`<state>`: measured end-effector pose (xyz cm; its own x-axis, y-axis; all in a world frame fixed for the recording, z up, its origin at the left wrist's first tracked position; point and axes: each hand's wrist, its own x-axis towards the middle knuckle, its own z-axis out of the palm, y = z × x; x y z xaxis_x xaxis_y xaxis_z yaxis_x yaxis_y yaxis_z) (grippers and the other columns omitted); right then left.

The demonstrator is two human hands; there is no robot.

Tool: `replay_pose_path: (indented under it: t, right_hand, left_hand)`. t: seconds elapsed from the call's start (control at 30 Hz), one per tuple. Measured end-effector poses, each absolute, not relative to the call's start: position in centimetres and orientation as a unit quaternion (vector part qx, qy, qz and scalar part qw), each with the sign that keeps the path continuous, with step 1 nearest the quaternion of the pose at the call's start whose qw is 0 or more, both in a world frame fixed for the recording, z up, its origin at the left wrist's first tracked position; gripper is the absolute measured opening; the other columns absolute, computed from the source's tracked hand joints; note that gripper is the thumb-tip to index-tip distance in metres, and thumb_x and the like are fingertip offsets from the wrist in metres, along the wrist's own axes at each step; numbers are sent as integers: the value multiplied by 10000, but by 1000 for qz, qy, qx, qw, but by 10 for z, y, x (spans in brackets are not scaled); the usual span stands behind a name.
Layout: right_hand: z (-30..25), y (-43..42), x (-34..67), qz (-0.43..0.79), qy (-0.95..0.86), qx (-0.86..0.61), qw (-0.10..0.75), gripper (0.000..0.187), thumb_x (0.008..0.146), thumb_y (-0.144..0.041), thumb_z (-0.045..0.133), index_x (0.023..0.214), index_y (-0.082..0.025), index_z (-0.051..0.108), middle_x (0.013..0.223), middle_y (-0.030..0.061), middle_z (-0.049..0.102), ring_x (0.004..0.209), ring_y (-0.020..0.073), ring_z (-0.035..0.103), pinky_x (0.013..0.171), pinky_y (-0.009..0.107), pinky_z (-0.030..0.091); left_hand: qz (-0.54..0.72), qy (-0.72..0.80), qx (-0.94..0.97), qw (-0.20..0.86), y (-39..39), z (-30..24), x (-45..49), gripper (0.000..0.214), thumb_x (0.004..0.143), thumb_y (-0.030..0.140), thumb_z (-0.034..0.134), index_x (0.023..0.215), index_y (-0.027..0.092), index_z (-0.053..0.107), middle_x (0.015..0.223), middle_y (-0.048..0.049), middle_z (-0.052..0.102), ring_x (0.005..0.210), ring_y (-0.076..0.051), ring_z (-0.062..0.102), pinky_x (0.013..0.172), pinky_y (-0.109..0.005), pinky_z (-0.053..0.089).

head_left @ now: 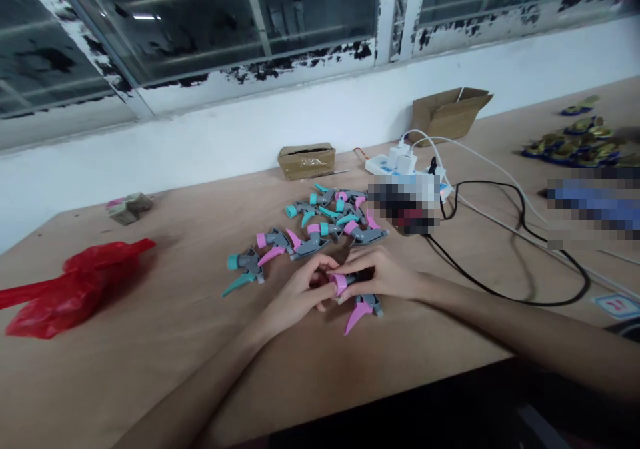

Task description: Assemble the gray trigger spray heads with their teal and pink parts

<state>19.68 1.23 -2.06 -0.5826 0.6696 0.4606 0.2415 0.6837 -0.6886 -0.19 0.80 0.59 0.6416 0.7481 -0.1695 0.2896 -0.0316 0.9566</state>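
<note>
Right hand [377, 269] grasps the grey plastic body of a grey-and-pink trigger sprayer head [358, 314], its fingers wrapped over the upper side and covering part of the body. Left hand [306, 286] grips the ribbed pink plastic collar [339, 284] between thumb and curled fingers; its exact contact on the far side is hidden. The sprayer head lies between the two hands, near the front edge of the wooden table [175, 302]. Critical relation: the collar's mouth faces left, into the left hand, and the neck axis runs roughly sideways from the collar into the right hand. The pink trigger points down toward the table's front edge, below the right hand. The left hand is nearer the collar; the right hand is nearer the body. A loose group of grey sprayer heads with teal or pink collars [325, 229] lies just beyond the hands, the closest near the fingertips. A crumpled red plastic bag [83, 282] lies well apart to the left. A black cable [540, 304] loops beyond the right forearm. Nothing visible stands between the left hand and the collar.
</note>
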Motion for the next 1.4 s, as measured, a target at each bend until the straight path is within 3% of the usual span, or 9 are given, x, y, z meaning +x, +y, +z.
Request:
replay_pose_path:
  t: [0.2,0.47,0.7,1.0,1.4]
  right_hand:
    - [-24,7,195,301,-845,-258,359,368,659,-391,708,981,-217,673,798,22,676,700,125,563,713,290,430]
    - [-22,5,187,261,-863,-249,353,342,692,-374,688,997,-223,660,830,8,691,747,125,573,798,319,399]
    - [-25,1,188,200,-874,-256,360,351,702,-392,677,1011,-228,648,801,-6,669,770,124,562,808,330,377]
    - [-25,-5,190,165,-868,-257,392,393,702,-376,681,1058,-218,625,736,-11,650,724,122,544,812,346,393]
    - [-24,-13,190,82,-887,-256,375,407,739,-369,651,1098,-186,597,781,0,672,760,126,553,873,364,390]
  left_hand:
    - [159,336,675,637,12,7,-5,242,737,179,592,917,185,429,827,25,436,678,-81,467,570,-202,448]
    - [213,358,699,581,2,4,-7,215,740,174,581,892,184,429,805,24,444,716,-106,473,598,-226,423]
    - [221,377,706,557,-3,2,-5,203,736,151,562,898,180,444,764,27,487,615,-88,482,558,-227,418]
    - [186,322,693,617,9,2,-11,268,711,135,600,942,173,469,862,-1,527,741,-115,534,644,-249,434]
    - [215,351,744,527,-6,2,-7,249,719,164,609,921,191,466,790,30,494,688,-94,456,580,-202,365]
